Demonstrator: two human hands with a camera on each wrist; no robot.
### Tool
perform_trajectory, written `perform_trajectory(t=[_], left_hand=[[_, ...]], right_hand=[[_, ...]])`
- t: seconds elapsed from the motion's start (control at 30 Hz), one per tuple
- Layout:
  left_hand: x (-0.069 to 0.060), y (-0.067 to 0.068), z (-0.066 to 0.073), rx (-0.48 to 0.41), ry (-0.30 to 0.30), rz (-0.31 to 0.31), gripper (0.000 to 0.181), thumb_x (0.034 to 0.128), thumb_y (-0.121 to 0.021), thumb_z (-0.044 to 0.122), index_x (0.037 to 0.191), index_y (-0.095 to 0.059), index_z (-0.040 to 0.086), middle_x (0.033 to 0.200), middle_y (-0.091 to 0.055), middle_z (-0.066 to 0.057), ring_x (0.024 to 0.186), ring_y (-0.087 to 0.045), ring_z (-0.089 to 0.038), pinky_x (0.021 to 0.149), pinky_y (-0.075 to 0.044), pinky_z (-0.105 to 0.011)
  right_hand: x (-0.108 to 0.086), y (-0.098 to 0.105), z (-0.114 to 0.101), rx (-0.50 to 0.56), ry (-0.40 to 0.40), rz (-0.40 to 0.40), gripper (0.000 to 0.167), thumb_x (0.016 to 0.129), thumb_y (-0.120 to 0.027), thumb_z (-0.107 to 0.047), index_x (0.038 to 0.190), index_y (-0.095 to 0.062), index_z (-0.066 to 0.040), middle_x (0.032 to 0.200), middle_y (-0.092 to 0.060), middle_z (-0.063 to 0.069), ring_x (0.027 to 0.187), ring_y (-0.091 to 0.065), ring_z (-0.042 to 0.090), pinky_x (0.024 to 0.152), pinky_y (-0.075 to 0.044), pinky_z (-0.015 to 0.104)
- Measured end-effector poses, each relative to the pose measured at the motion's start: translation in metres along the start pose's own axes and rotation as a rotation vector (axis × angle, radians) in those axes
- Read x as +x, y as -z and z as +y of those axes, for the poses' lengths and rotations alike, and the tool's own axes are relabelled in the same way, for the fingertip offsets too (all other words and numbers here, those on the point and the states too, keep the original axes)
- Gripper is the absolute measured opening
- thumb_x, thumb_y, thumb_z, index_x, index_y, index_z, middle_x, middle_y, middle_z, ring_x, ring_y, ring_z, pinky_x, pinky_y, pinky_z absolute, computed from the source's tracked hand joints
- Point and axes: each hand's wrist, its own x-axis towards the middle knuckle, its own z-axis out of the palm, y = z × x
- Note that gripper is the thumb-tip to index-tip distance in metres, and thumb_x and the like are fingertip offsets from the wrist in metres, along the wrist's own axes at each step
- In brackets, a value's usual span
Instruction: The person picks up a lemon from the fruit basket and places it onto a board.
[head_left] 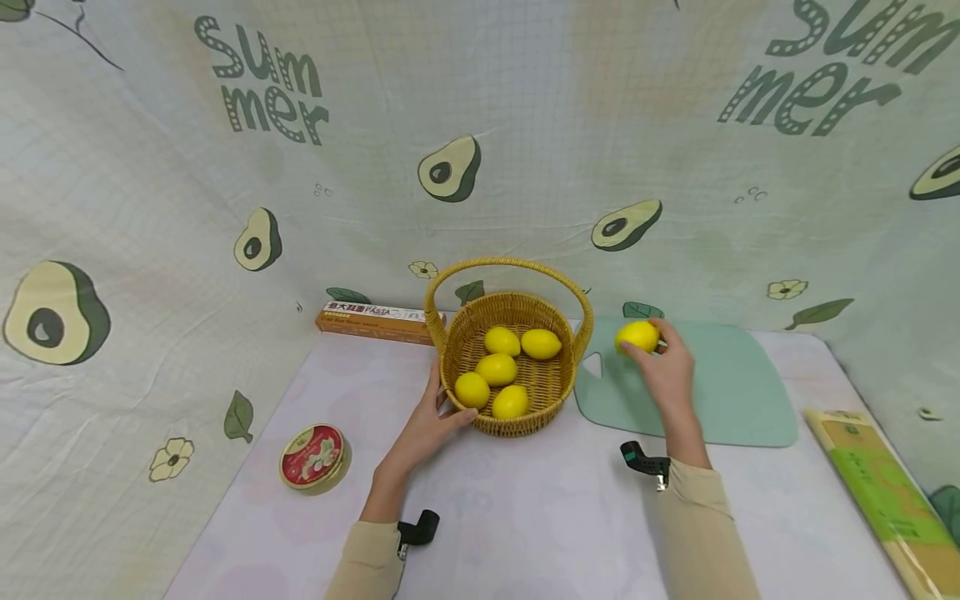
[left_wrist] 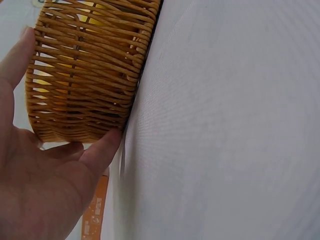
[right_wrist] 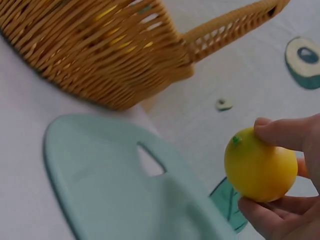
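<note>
A wicker basket (head_left: 517,428) with a tall arched handle holds several yellow lemons (head_left: 497,369). My left hand (head_left: 430,427) grips the basket's left side; in the left wrist view the thumb (left_wrist: 19,55) lies at the rim and the fingers (left_wrist: 102,152) reach round the wall near the tabletop. Between thumb and fingers, my right hand (head_left: 670,371) pinches another lemon (right_wrist: 260,165), with a green spot at one end. This lemon is above the far left part of a pale green cutting board (head_left: 742,392), to the right of the basket.
A brown pasta box (head_left: 375,323) lies behind the basket at left. Front left stands a round red-lidded tin (head_left: 313,457). A yellow-and-green packet (head_left: 885,492) lies along the right edge. Printed cloth (head_left: 525,150) hangs behind the table.
</note>
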Motion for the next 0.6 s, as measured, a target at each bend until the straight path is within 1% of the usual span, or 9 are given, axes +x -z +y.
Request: perform_trajectory(t=[0.1, 0.17, 0.3, 0.4, 0.53, 0.6], left_hand=[[-0.001, 0.0, 0.0, 0.001, 0.0, -0.002, 0.11, 0.0861, -0.078, 0.037, 0.152, 0.009, 0.051, 0.168, 0.0, 0.003, 0.154, -0.019, -0.03, 0.117, -0.037, -0.048], [-0.001, -0.001, 0.0, -0.002, 0.0, -0.006, 0.111, 0.0858, -0.078, 0.037, 0.152, 0.009, 0.051, 0.168, 0.0, 0.003, 0.154, -0.019, -0.03, 0.117, -0.037, -0.048], [-0.001, -0.001, 0.0, 0.006, 0.001, -0.005, 0.11, 0.0859, -0.078, 0.037, 0.151, 0.009, 0.053, 0.168, 0.0, 0.003, 0.154, -0.019, -0.03, 0.117, -0.037, -0.047], [0.0, -0.001, 0.0, 0.01, 0.002, 0.0, 0.11, 0.0861, -0.078, 0.037, 0.152, 0.009, 0.053, 0.168, -0.001, 0.004, 0.153, -0.02, -0.029, 0.116, -0.038, -0.047], [0.0, 0.0, -0.001, 0.013, -0.005, 0.005, 0.111, 0.0862, -0.078, 0.036, 0.155, 0.009, 0.047, 0.168, -0.001, 0.004, 0.153, -0.021, -0.03, 0.116, -0.039, -0.048], [0.0, 0.0, -0.001, 0.016, -0.004, 0.007, 0.112, 0.0862, -0.078, 0.036, 0.156, 0.009, 0.045, 0.168, -0.001, 0.004, 0.153, -0.022, -0.031, 0.116, -0.039, -0.048]], right_hand=[[0.002, -0.004, 0.013, -0.044, -0.027, -0.045, 0.071, 0.091, -0.071, -0.038, 0.151, -0.042, -0.014, 0.148, -0.048, 0.019, 0.118, -0.052, 0.035, 0.087, -0.045, 0.034], [0.002, -0.007, 0.02, -0.075, -0.035, -0.068, 0.072, 0.091, -0.071, -0.038, 0.152, -0.041, -0.012, 0.149, -0.047, 0.02, 0.12, -0.051, 0.036, 0.092, -0.047, 0.041], [0.001, -0.011, 0.025, -0.122, -0.036, -0.07, 0.072, 0.091, -0.071, -0.034, 0.151, -0.04, -0.008, 0.149, -0.046, 0.024, 0.126, -0.049, 0.04, 0.102, -0.044, 0.055], [0.0, -0.013, 0.025, -0.142, -0.04, -0.048, 0.072, 0.091, -0.07, -0.033, 0.151, -0.04, -0.006, 0.147, -0.045, 0.026, 0.126, -0.047, 0.041, 0.102, -0.044, 0.057], [0.002, -0.013, 0.026, -0.16, -0.058, -0.024, 0.075, 0.091, -0.069, -0.036, 0.151, -0.039, -0.003, 0.146, -0.042, 0.027, 0.123, -0.045, 0.04, 0.098, -0.043, 0.053], [0.003, -0.013, 0.027, -0.162, -0.063, -0.023, 0.076, 0.091, -0.069, -0.037, 0.151, -0.037, -0.002, 0.146, -0.041, 0.028, 0.125, -0.044, 0.041, 0.1, -0.041, 0.054]])
